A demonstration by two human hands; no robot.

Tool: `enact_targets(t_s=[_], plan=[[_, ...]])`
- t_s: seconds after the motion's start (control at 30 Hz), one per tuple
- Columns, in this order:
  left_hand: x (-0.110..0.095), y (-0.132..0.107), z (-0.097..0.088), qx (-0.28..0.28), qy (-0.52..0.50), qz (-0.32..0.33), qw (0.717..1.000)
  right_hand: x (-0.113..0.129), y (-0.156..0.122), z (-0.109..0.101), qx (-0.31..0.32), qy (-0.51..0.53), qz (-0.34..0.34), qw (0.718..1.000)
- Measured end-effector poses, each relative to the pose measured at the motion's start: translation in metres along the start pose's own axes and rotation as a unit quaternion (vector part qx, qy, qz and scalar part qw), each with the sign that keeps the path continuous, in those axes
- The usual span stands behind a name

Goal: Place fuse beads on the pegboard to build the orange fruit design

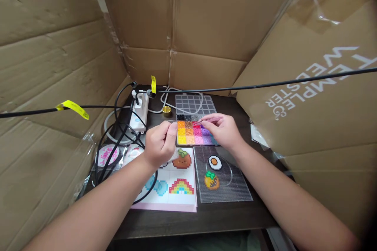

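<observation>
Pink tweezers (213, 119) are gripped in my right hand (221, 129), their tips over the compartmented bead box (191, 140), around its brown and red beads. My left hand (160, 143) is closed in a fist, thumb on top, at the box's left edge; whatever it may hold is hidden. Below the box lies a clear pegboard (231, 192), bearing a bead fried egg (215, 162) and an orange bead figure with a green top (211, 180). A pattern sheet (182, 200) with pixel pictures is partly covered by my left hand and forearm.
Black cables (118, 141) loop over the left side, and one crosses above the table. A white power strip (139, 113) and a small gold tin (167, 111) stand behind. A gridded lid (194, 104) lies beyond the bead box. Cardboard walls (206, 19) enclose the table.
</observation>
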State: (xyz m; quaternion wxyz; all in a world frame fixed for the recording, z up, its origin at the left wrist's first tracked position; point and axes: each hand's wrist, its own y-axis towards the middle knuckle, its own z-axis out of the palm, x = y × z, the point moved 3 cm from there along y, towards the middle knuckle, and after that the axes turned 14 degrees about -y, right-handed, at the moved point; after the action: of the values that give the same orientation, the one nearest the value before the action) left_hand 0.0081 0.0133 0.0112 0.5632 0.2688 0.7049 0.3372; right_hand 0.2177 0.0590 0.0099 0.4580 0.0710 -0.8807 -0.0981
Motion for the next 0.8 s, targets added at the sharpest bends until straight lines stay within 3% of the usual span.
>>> enact_targets(t_s=[0.13,0.43,0.8], plan=[[0.000,0.000,0.001,0.005,-0.007,-0.004,1.000,-0.013,0.000,0.018,0.021,-0.007,0.008,1.000],[-0.002,-0.002,0.003,0.011,0.005,-0.016,1.000,-0.016,0.000,0.034,0.067,0.039,-0.007,0.997],[-0.002,-0.001,0.003,0.013,0.002,0.001,1.000,-0.016,-0.001,0.035,0.085,0.026,-0.004,0.996]])
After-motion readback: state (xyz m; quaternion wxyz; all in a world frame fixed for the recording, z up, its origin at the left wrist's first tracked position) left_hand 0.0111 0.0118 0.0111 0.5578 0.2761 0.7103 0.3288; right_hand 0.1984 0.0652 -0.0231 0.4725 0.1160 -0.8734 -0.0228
